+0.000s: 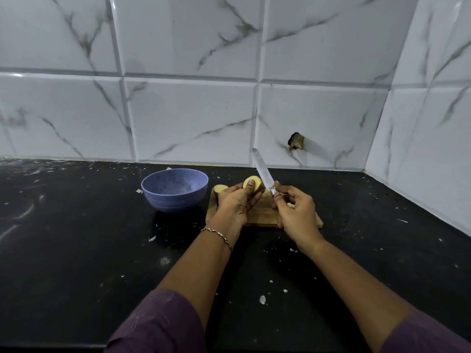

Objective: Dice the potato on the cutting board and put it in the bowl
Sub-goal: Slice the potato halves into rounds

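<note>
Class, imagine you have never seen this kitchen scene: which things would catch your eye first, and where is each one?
First, the knife, held blade-up by the right hand over the wooden cutting board. Next, the left hand holding up a cut potato half, its pale face showing, with another piece at the board's far left corner. Then the blue bowl, left of the board on the black counter.

My purple sleeves (163, 324) are pushed up past the forearms; a thin chain bracelet (218, 235) circles my left wrist.
</note>
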`<move>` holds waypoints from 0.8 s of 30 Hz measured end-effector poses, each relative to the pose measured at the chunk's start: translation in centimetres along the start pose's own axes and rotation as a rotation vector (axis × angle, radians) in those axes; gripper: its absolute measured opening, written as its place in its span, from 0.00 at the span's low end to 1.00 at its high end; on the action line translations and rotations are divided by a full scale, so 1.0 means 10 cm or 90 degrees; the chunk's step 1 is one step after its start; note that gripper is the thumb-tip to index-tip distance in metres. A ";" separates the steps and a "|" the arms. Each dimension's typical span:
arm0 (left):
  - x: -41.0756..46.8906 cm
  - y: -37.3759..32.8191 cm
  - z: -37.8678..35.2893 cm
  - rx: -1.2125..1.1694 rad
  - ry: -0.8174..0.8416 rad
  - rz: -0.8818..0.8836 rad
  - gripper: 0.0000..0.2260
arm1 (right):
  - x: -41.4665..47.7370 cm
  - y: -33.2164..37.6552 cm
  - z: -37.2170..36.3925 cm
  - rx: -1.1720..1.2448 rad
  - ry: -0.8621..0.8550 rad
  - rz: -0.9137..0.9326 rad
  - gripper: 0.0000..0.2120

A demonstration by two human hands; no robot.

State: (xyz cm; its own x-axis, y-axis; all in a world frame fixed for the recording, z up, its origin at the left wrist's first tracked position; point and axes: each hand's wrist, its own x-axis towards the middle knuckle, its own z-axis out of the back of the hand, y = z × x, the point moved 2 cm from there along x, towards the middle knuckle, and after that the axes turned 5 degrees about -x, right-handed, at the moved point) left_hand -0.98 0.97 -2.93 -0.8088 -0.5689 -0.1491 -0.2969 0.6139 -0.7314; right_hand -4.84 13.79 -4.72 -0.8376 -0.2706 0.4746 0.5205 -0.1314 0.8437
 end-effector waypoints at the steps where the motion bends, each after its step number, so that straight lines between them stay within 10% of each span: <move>1: 0.00 0.00 0.00 -0.008 -0.006 -0.004 0.14 | -0.01 0.02 0.00 0.004 0.005 0.003 0.10; 24: 0.04 -0.02 0.01 0.013 -0.029 0.011 0.14 | -0.08 0.12 -0.04 -0.132 -0.010 0.117 0.07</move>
State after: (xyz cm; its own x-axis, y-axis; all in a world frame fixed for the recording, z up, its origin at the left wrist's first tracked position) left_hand -1.24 0.57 -2.91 -0.7897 -0.5829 -0.1913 -0.2721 0.6124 -0.7423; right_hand -3.48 13.49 -4.22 -0.7279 -0.2930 0.6199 0.6851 -0.2746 0.6747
